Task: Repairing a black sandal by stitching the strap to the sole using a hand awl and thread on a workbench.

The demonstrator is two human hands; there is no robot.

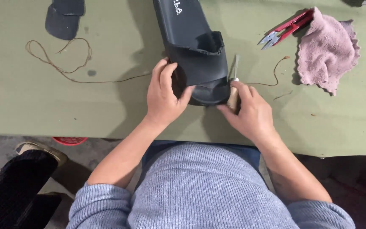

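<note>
Black slide sandal flat on green tabletop, toe toward person. Left hand fingers curled on strap edge. Right hand fingers pinching wooden-handled awl beside sole. Risk: awl tip slips toward left fingers; brown thread may snag.

We seem to be in a shoe-repair workshop: on the green work table lie red thread snips, right of a black sandal, and brown thread to its left.
</note>
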